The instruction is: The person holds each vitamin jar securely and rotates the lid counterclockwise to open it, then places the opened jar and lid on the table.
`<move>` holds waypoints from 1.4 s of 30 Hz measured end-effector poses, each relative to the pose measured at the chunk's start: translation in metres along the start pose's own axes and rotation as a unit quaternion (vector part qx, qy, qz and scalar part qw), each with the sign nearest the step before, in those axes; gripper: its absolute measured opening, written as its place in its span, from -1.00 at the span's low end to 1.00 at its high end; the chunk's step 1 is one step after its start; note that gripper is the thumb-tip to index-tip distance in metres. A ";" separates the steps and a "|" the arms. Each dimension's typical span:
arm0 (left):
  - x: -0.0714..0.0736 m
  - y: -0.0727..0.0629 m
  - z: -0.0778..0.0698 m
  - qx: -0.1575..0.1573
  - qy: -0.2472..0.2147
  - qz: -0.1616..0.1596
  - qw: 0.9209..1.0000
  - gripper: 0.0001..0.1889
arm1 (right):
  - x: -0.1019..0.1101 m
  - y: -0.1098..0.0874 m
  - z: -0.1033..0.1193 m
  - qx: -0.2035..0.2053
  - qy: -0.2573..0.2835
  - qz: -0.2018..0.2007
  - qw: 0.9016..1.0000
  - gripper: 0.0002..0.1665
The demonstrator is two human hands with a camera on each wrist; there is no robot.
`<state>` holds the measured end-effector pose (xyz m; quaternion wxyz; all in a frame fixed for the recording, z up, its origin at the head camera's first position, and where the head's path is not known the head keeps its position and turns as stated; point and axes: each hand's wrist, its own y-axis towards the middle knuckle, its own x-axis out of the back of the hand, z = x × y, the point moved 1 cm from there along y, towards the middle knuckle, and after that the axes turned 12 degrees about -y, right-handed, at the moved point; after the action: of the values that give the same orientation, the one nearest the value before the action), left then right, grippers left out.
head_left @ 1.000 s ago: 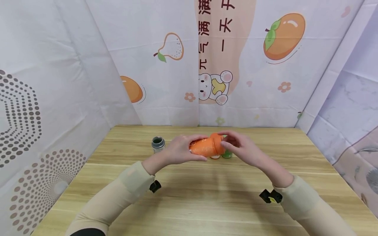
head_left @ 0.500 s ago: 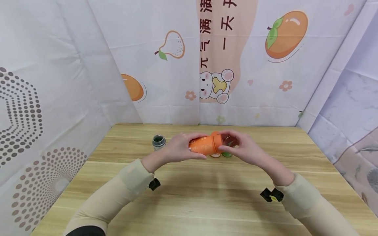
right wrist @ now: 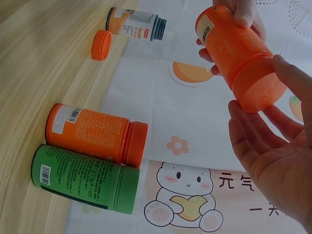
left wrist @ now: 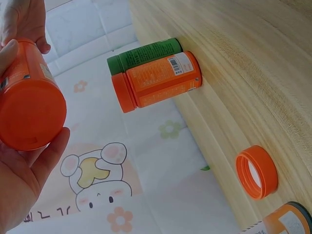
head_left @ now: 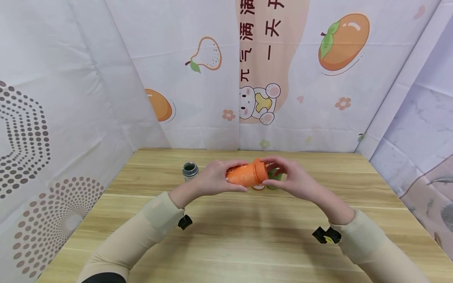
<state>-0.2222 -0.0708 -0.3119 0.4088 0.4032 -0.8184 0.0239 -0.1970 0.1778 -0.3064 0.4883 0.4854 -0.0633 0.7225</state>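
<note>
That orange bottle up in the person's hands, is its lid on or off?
On: the orange lid covers the end of the held bottle at the right hand. Whether it is screwed tight, I cannot tell.

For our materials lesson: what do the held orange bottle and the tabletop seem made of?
Held bottle: probably plastic, smooth with low sheen; even colour and moulded-looking edges suggest it. Tabletop: wood or wood-look laminate, satin; grain streaks and soft reflections show.

Bright head view, soft table (head_left: 247,251) shadows, dimmer wrist views
</note>
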 end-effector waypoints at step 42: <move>-0.003 -0.006 0.002 0.027 -0.005 0.005 1.000 -0.30 | -0.010 -0.001 -0.003 -0.089 0.042 0.030 0.995 -0.55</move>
<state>-0.2186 -0.0737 -0.3172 0.3940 0.4102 -0.8212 0.0456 -0.1975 0.1737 -0.3158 0.5101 0.4072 -0.1209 0.7479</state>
